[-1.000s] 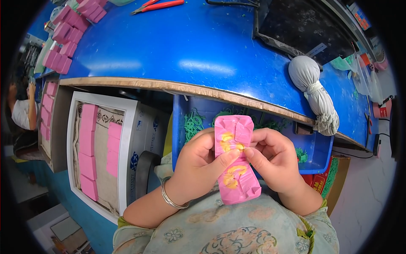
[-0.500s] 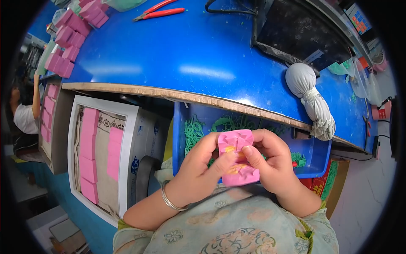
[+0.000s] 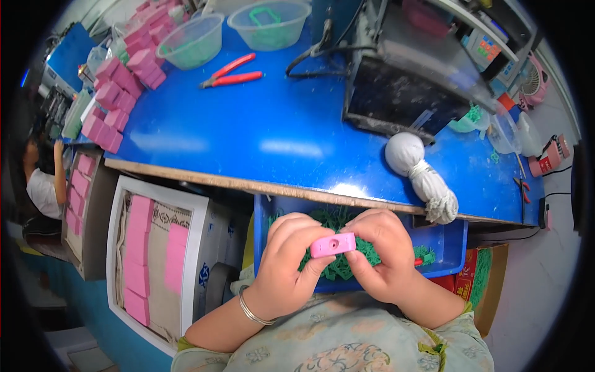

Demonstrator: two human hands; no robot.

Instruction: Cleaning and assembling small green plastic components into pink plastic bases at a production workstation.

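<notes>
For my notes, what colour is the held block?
The block is pink, in the head view.

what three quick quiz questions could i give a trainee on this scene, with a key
1. Multiple choice: what is held between the left hand and the right hand?
a) a white bundle
b) a pink block
c) a clear bowl

2. True or false: the red-handled pliers in front of the bowls lie on the blue table.

3. Fill the gap: the pieces heaped in the blue bin are mostly ____ in colour.

Key: 1 b; 2 true; 3 green.
</notes>
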